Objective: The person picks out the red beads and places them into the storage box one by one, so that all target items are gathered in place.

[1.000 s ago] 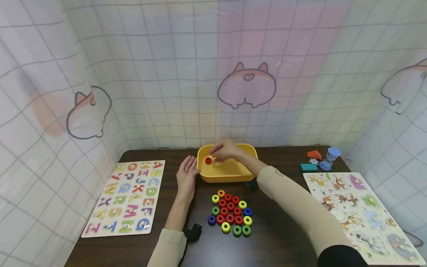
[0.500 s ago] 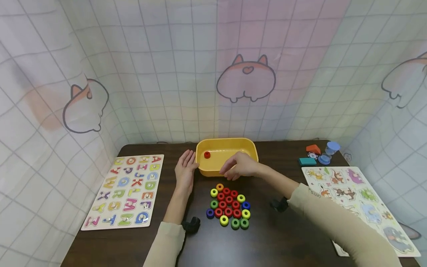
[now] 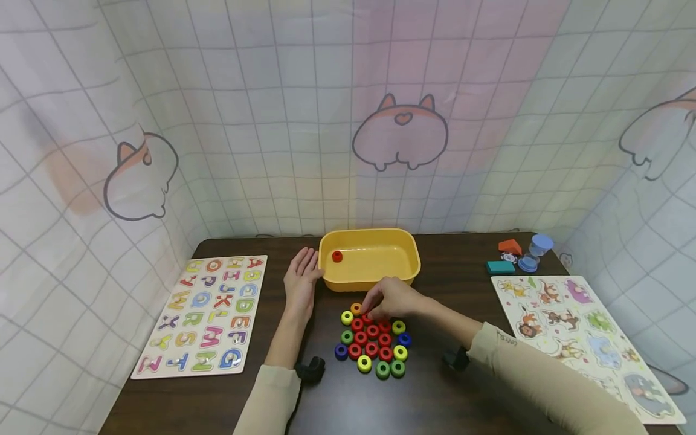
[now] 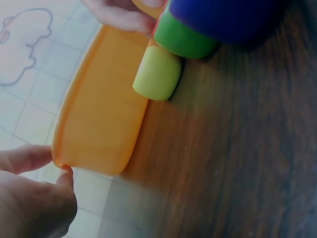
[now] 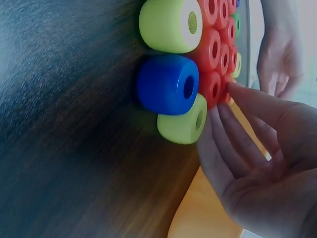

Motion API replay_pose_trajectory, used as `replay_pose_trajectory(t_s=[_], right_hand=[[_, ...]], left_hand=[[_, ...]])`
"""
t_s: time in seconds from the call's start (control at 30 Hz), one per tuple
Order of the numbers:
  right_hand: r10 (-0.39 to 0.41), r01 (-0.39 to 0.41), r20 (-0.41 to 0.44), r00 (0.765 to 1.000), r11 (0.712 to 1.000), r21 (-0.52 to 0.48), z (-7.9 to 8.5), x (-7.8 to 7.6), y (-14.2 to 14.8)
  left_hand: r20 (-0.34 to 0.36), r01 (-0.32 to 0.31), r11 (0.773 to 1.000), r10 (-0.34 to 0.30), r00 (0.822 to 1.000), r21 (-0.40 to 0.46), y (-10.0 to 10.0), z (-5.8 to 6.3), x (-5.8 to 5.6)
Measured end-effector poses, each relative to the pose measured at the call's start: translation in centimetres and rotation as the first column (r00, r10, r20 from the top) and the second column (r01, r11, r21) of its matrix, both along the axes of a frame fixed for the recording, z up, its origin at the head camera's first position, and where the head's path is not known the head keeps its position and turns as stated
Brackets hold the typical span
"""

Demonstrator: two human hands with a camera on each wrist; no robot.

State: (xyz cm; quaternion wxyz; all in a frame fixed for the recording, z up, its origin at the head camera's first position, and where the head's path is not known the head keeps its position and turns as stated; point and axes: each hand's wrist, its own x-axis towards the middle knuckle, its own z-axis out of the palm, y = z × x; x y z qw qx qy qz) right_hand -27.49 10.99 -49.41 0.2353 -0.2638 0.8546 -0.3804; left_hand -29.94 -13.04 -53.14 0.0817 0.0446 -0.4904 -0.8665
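My left hand (image 3: 300, 287) lies along the left end of a yellow tray (image 3: 324, 279), fingers straight, its thumb at the tray's near-left corner. In the left wrist view, digits touch the tray's rim (image 4: 58, 144). My right hand (image 3: 397, 298) reaches down to the far edge of a cluster of coloured beads, where thumb and fingers pinch a red bead (image 3: 367, 318), mostly hidden by the fingers. In the right wrist view the thumb tip meets the red bead (image 5: 225, 94). Around it sit an orange bead (image 3: 356, 309) and several red, yellow, green and blue ones. Another red bead (image 3: 337, 257) lies inside the tray.
A letter puzzle board (image 3: 201, 317) lies at the left, an animal puzzle board (image 3: 587, 344) at the right. Behind the latter stand a blue sand timer (image 3: 535, 252), a teal block (image 3: 500, 267) and an orange block (image 3: 510, 246). A patterned curtain (image 3: 304, 151) borders the table.
My right hand has come out of the tray, leaving the red bead inside, and moved toward me down to the bead cluster. The left hand has stayed at the tray's left end.
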Motion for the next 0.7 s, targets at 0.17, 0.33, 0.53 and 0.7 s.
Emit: replay_pose_trajectory(t_s=[0.17, 0.33, 0.53, 0.7], right_hand=[[-0.051, 0.054, 0.098, 0.994, 0.998, -0.034, -0.2, 0.1, -0.5], [-0.064, 0.070, 0.116, 0.991, 0.996, -0.052, 0.0, -0.2, -0.9], [-0.056, 0.071, 0.156, 0.986, 0.993, -0.096, 2.0, -0.9, -0.7], [-0.032, 0.054, 0.168, 0.985, 0.990, -0.132, 5.3, -2.5, -0.6]], left_hand=[[-0.001, -0.012, 1.000, 0.012, 1.000, 0.014, -0.1, -0.1, -0.1], [-0.003, -0.008, 1.000, 0.008, 1.000, 0.030, -0.3, 0.0, -0.2], [-0.003, 0.035, 0.997, -0.035, 0.999, 0.065, -0.4, 0.9, 0.3], [-0.002, 0.065, 0.995, -0.065, 0.998, 0.078, -0.4, 1.6, 1.1]])
